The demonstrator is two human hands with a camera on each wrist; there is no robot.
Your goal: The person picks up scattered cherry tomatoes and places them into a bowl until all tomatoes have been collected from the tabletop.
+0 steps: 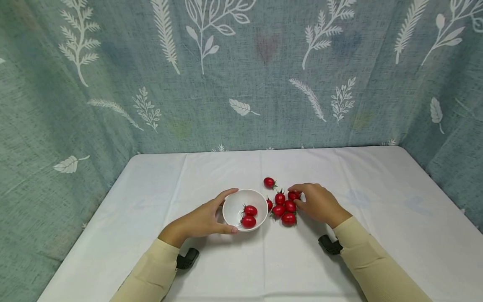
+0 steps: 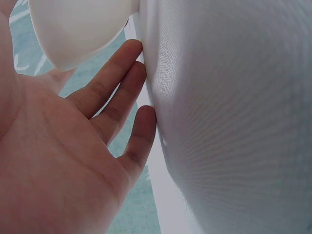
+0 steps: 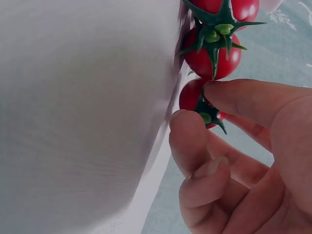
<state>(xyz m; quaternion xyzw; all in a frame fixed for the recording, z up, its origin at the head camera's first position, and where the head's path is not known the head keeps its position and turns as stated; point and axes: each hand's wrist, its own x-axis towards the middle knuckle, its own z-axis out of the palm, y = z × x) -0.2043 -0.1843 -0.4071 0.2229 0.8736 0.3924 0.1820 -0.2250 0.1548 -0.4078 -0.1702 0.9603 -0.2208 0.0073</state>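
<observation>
My left hand (image 1: pixel 201 221) holds a small white bowl (image 1: pixel 231 208), thumb and index finger at opposite sides of its rim. Two red cherry tomatoes (image 1: pixel 249 221) with green stalks lie in it. In the left wrist view the bowl (image 2: pixel 78 29) shows at the top, and the other fingers touch the white cloth. To the right, my right hand (image 1: pixel 320 204) pinches a cherry tomato (image 1: pixel 292 195) between thumb and fingers, at the edge of a cluster of loose cherry tomatoes (image 1: pixel 278 210). The right wrist view shows this tomato (image 3: pixel 190 95) partly hidden by the fingertips.
A single cherry tomato (image 1: pixel 269 182) lies behind the cluster. Another (image 1: pixel 269 204) sits close to the bowl's right side. White cloth (image 1: pixel 302 268) covers the table, and a leaf-patterned green curtain (image 1: pixel 264 84) hangs behind and along both sides. Each wrist bears a black device (image 1: pixel 330 245).
</observation>
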